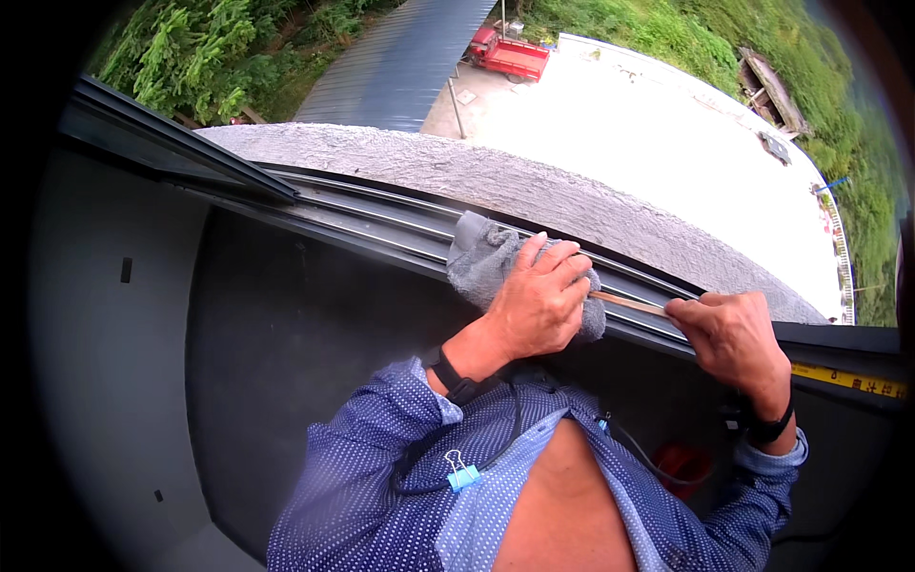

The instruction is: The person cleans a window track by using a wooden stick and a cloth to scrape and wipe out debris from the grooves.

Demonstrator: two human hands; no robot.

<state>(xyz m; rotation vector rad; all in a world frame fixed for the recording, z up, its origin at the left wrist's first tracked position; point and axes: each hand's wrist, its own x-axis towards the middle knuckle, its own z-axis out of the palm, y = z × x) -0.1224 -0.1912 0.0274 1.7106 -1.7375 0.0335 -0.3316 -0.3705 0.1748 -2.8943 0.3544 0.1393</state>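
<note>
A crumpled grey cloth [478, 265] lies over the metal tracks of a sliding window frame [381, 225]. My left hand [538, 303] presses down on the cloth with bent fingers, gripping it. Farther right along the frame, my right hand [732, 341] is closed around one end of a thin, flat, light-brown stick [627, 303]. The stick's other end reaches the cloth by my left fingers, and its tip is hidden there.
A dark-framed sliding pane [181, 138] stands at the left end of the tracks. Beyond the frame runs a rough concrete ledge [457, 167], with a drop to a yard and a red truck [510, 57]. A yellow strip [848, 379] lies at right; a red bucket-like object [681, 464] is below.
</note>
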